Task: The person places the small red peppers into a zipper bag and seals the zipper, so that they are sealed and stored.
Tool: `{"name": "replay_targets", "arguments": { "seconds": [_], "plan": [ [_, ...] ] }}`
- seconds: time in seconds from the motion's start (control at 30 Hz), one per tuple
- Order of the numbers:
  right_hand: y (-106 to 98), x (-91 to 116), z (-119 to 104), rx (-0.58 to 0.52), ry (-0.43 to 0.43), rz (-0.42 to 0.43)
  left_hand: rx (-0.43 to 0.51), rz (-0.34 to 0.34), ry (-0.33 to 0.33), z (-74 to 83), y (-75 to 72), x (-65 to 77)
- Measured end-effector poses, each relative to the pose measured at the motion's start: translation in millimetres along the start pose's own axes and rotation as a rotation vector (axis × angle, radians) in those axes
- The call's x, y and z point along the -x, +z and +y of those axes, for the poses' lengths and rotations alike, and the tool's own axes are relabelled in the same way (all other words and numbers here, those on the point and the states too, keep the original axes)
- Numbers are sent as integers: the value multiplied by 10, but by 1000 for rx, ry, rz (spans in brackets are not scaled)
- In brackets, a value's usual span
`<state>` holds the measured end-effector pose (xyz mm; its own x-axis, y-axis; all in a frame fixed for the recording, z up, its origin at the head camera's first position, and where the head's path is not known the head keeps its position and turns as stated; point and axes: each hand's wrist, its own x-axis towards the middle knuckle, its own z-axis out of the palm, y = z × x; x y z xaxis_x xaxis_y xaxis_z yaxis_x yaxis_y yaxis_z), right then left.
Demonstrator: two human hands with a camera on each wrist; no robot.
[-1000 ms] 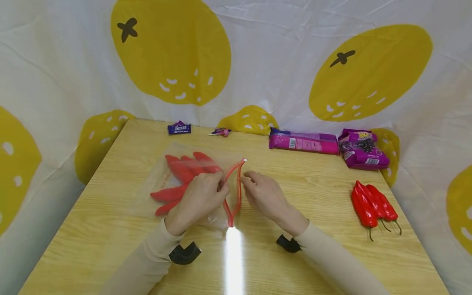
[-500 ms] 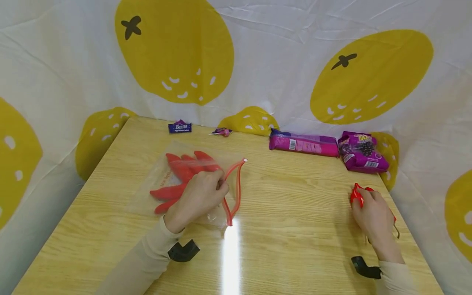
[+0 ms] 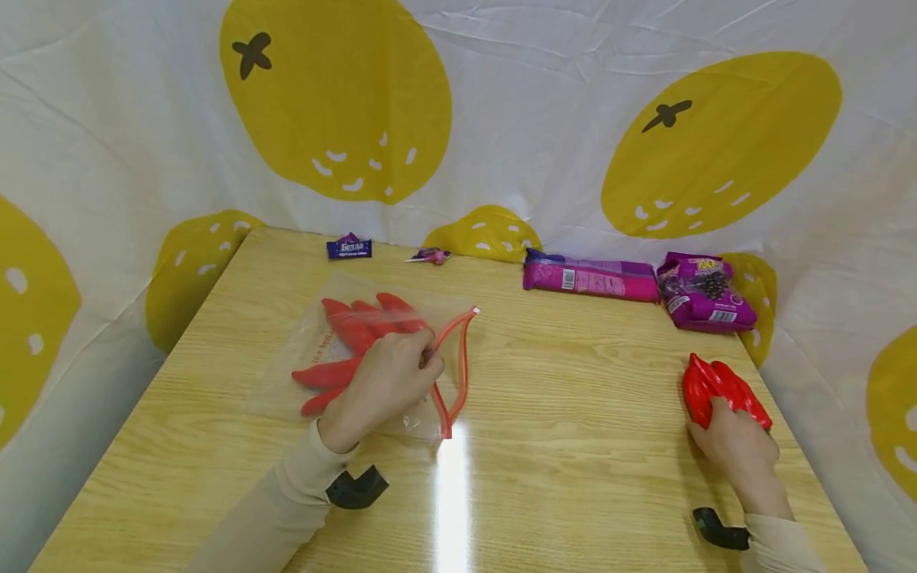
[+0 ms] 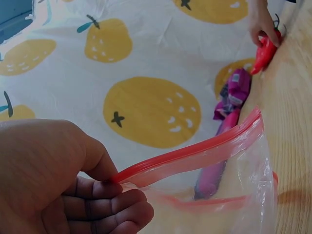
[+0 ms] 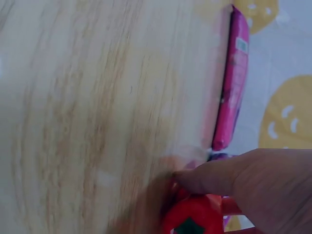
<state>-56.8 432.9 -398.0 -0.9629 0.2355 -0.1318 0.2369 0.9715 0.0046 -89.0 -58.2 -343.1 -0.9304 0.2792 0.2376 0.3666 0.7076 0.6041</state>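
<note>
A clear zip bag with a red zip edge lies on the table, its mouth spread toward the right. Through its film show several long red pepper-shaped pieces. My left hand pinches the upper red edge between thumb and fingers, as the left wrist view also shows. At the table's right side, a bunch of glossy red peppers lies under my right hand. That hand grips the peppers near their stem ends; in the right wrist view the thumb presses a red pepper. Its other fingers are partly hidden.
Along the back stand a long pink-purple packet and a purple pack with a berry picture. A small blue wrapped sweet and a lollipop lie farther left. A patterned cloth hangs behind the table.
My right hand has left the bag's mouth and moved right to the red peppers, then slid back toward their stem ends. The left hand has kept its pinch on the bag.
</note>
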Motion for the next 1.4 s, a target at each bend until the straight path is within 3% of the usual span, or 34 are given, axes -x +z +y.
{"name": "replay_targets", "arguments": {
  "seconds": [0.17, 0.37, 0.5, 0.6, 0.67, 0.8, 1.03, 1.27, 1.4],
  "plan": [
    [-48, 16, -13, -8, 3, -71, -4, -3, 3, -5, 1, -1],
    [-158, 75, -237, -81, -30, 58, -24, 4, 30, -1, -4, -14],
    [-325, 144, -656, -317, -137, 106, -25, 8, 41, 4, -14, -26],
    [-427, 204, -1039, -488, -244, 68, -23, 11, 41, -2, -17, -29],
    [-457, 241, -1290, -543, -336, 45, -22, 12, 39, -1, -22, -28],
    [-458, 294, -1795, -593, -499, 26, -18, 2, 27, 2, -21, -26],
    [-297, 285, -2537, -668, -695, -9, -14, -42, -9, 18, 7, -48],
    [-135, 267, -2917, -715, -871, -82, -37, -21, 22, 10, 17, -40],
    [-84, 247, -3099, -718, -919, -100, -52, 13, 56, -5, 22, -24]
  ]
}}
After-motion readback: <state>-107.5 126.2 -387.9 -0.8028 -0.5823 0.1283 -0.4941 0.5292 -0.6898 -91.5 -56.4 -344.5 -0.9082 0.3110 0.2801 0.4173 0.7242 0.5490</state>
